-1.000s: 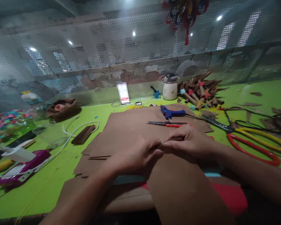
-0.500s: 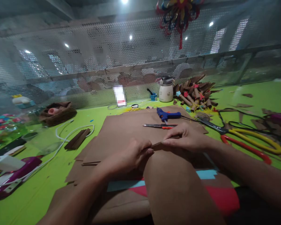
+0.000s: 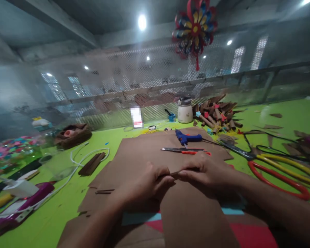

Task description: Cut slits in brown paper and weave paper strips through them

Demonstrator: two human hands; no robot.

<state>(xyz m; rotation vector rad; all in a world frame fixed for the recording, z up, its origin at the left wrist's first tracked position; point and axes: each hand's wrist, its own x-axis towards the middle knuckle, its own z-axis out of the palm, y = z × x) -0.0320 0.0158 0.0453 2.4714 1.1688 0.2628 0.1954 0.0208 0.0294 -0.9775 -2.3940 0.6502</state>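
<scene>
A long sheet of brown cardboard (image 3: 193,215) hangs toward me from between my hands, its far edge pinched and folded over. My left hand (image 3: 155,179) is closed on that edge from the left, thumb on the near side. On the right, my right hand (image 3: 201,168) grips the same edge between thumb and fingers. Beneath lie larger brown cardboard sheets (image 3: 134,153), with light blue paper (image 3: 142,217) and red paper (image 3: 250,234) nearer me. Just beyond my right hand are a utility knife (image 3: 182,150) and a blue glue gun (image 3: 187,137).
Scissors (image 3: 279,182) with red and yellow handles lie at right. Behind them are small brown rolls with paper stars (image 3: 214,119) and a white bottle (image 3: 185,112). At left are a white cable (image 3: 74,163), cardboard strips (image 3: 92,163) and a purple power strip (image 3: 28,206).
The view has tilted up, so everything sits lower in the picture. My hands have drawn slightly closer together along the cardboard edge, which now looks more tightly folded.
</scene>
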